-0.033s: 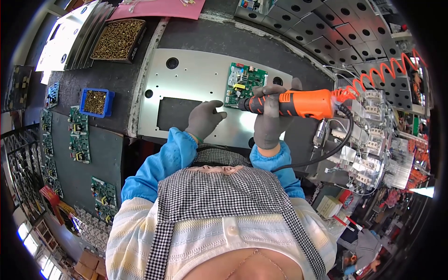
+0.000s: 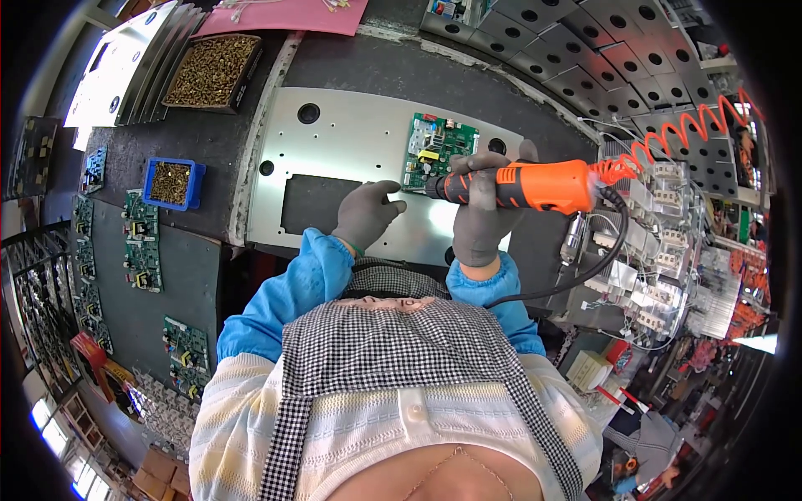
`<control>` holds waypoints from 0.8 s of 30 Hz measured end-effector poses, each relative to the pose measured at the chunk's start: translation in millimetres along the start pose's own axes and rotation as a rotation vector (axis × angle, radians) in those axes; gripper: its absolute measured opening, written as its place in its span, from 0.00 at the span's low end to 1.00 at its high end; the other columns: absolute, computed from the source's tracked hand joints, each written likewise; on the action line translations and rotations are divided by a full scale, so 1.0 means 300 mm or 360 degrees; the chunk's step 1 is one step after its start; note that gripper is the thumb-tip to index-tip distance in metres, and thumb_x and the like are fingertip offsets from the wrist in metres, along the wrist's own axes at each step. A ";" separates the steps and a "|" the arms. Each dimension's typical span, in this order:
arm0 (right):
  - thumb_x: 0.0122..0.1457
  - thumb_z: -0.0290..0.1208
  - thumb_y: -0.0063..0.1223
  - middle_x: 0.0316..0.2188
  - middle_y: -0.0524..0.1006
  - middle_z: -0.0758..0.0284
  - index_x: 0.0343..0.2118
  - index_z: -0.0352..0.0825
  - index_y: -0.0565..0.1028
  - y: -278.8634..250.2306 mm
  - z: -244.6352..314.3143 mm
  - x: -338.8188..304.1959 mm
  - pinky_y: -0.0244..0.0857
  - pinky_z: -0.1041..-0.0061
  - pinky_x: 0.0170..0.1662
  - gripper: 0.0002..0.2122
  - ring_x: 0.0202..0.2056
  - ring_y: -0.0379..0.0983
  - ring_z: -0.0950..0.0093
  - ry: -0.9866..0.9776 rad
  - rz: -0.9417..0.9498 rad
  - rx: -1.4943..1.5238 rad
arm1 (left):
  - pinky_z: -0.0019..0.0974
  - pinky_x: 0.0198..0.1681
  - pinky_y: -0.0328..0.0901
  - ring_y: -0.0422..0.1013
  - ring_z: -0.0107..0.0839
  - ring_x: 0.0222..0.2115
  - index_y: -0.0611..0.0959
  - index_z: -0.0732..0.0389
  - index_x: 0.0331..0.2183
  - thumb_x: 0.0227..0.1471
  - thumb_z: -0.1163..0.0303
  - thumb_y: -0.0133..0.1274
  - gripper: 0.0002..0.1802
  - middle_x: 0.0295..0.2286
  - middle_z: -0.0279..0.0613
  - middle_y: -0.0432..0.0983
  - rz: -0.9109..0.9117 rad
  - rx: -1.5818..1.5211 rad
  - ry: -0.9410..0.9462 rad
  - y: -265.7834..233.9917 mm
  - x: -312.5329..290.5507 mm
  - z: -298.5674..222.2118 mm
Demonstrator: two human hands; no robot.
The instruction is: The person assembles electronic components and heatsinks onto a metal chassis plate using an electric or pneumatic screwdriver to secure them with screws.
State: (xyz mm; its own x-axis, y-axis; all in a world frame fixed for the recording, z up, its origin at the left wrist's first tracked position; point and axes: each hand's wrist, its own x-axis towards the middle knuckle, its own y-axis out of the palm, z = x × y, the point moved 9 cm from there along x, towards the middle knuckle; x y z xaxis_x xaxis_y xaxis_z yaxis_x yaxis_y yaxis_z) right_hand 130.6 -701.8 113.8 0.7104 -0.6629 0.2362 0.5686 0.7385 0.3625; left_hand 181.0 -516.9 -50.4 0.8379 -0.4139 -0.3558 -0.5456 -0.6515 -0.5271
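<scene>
Head view: an orange driver, gripped in the right hand, hides the lower right of the green board; the driver's tip is unclear. Metal plate beneath lies bare up-left; the half-curled left hand shows nothing held.

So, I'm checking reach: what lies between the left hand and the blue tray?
In the head view, between the left hand and blue tray lie the silver panel with its cutout, a pale strip and dark bench top.
</scene>
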 end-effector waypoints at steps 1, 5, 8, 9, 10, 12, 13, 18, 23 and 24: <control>0.54 0.19 0.55 0.33 0.80 0.65 0.62 0.25 0.54 0.007 -0.005 0.001 0.76 0.63 0.47 0.33 0.35 0.81 0.69 -0.0020 0.0041 -0.0012 | 0.44 0.41 0.72 0.79 0.42 0.34 0.86 0.55 0.49 0.50 0.58 0.64 0.24 0.34 0.48 0.82 0.0034 0.0034 0.0025 -0.002 -0.001 -0.015; 0.54 0.19 0.60 0.35 0.80 0.65 0.55 0.29 0.62 0.023 -0.017 -0.008 0.76 0.65 0.46 0.26 0.37 0.80 0.70 -0.0052 0.0138 0.0041 | 0.44 0.42 0.72 0.79 0.44 0.35 0.85 0.55 0.50 0.51 0.57 0.64 0.25 0.34 0.49 0.82 0.0072 0.0044 0.0019 -0.003 0.001 -0.028; 0.54 0.21 0.63 0.37 0.80 0.64 0.47 0.31 0.71 0.048 0.022 0.008 0.75 0.70 0.46 0.18 0.39 0.80 0.70 -0.0124 0.0327 -0.0160 | 0.42 0.41 0.72 0.79 0.41 0.34 0.85 0.56 0.51 0.52 0.61 0.62 0.24 0.33 0.49 0.82 0.0062 -0.0012 0.0062 -0.007 0.014 -0.063; 0.55 0.24 0.64 0.36 0.80 0.65 0.49 0.32 0.70 0.082 0.005 -0.009 0.75 0.69 0.46 0.20 0.37 0.79 0.71 -0.0146 0.0594 -0.0367 | 0.40 0.41 0.72 0.79 0.39 0.35 0.83 0.59 0.52 0.53 0.64 0.61 0.24 0.35 0.48 0.82 0.0039 -0.0210 0.0059 -0.002 0.012 -0.039; 0.55 0.27 0.66 0.34 0.80 0.65 0.51 0.33 0.70 0.100 -0.017 -0.014 0.75 0.68 0.45 0.22 0.36 0.79 0.71 -0.0187 0.0847 -0.0597 | 0.38 0.42 0.72 0.79 0.36 0.36 0.82 0.62 0.53 0.54 0.67 0.59 0.24 0.36 0.47 0.82 0.0027 -0.0414 0.0083 0.024 0.025 0.002; 0.54 0.24 0.68 0.37 0.79 0.66 0.58 0.33 0.66 0.101 -0.197 -0.089 0.73 0.72 0.44 0.29 0.38 0.77 0.74 0.0737 0.0879 0.0468 | 0.34 0.45 0.72 0.76 0.32 0.42 0.74 0.72 0.57 0.56 0.75 0.55 0.27 0.44 0.45 0.79 0.0334 -0.1527 -0.0255 0.084 0.018 0.071; 0.53 0.22 0.69 0.39 0.79 0.66 0.59 0.32 0.65 0.110 -0.199 -0.097 0.73 0.73 0.43 0.31 0.39 0.77 0.75 0.0402 0.0926 0.0035 | 0.34 0.48 0.72 0.76 0.32 0.43 0.73 0.73 0.58 0.58 0.74 0.55 0.27 0.45 0.45 0.79 0.0313 -0.1869 -0.0278 0.039 -0.021 0.025; 0.48 0.36 0.75 0.48 0.79 0.54 0.59 0.31 0.70 0.139 -0.126 -0.073 0.74 0.66 0.52 0.35 0.48 0.80 0.57 0.0065 0.0781 -0.0491 | 0.31 0.46 0.72 0.75 0.31 0.41 0.74 0.73 0.57 0.65 0.68 0.49 0.24 0.43 0.45 0.77 0.0361 -0.1618 -0.0073 0.003 -0.049 0.010; 0.47 0.26 0.71 0.37 0.79 0.64 0.46 0.33 0.73 0.136 -0.168 -0.040 0.74 0.71 0.45 0.23 0.39 0.79 0.70 0.0286 0.0773 -0.0560 | 0.25 0.32 0.67 0.70 0.25 0.30 0.78 0.68 0.46 0.67 0.65 0.48 0.15 0.33 0.39 0.76 0.0372 -0.1842 -0.0230 0.067 -0.036 0.099; 0.48 0.17 0.66 0.31 0.77 0.71 0.35 0.34 0.75 0.154 -0.148 -0.032 0.73 0.75 0.41 0.12 0.35 0.76 0.79 0.0365 0.0761 -0.0426 | 0.24 0.28 0.65 0.68 0.24 0.26 0.79 0.65 0.42 0.67 0.64 0.47 0.14 0.30 0.37 0.75 0.0414 -0.2041 -0.0447 0.096 -0.036 0.131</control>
State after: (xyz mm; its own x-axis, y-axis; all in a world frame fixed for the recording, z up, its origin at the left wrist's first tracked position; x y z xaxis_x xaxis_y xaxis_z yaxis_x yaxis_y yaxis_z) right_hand 168.5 -655.8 88.1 0.9681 -0.2274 0.1055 0.2268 0.9738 0.0170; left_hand 155.7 -506.5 -92.1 0.5964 -0.5733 -0.5618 -0.1600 -0.7708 0.6167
